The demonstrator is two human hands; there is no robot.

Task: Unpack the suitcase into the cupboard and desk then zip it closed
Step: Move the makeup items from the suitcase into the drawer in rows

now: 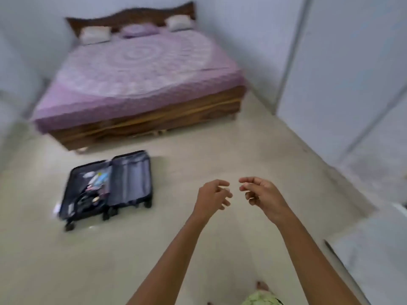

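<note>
Soft, even, dim-ish indoor light, bluish cast on walls; source not visible. No glare, only faint shadows under the bed. Whole frame motion-blurred, suitcase contents smeared. Wide-angle bending at edges; walls lean. Hands slightly sharper than the background.

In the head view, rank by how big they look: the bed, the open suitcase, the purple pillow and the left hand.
1. bed, by far the largest.
2. suitcase, lying open on the floor.
3 and 4. purple pillow and left hand look about alike; the pillow is far off and the hand near, so I won't rank them.
</note>
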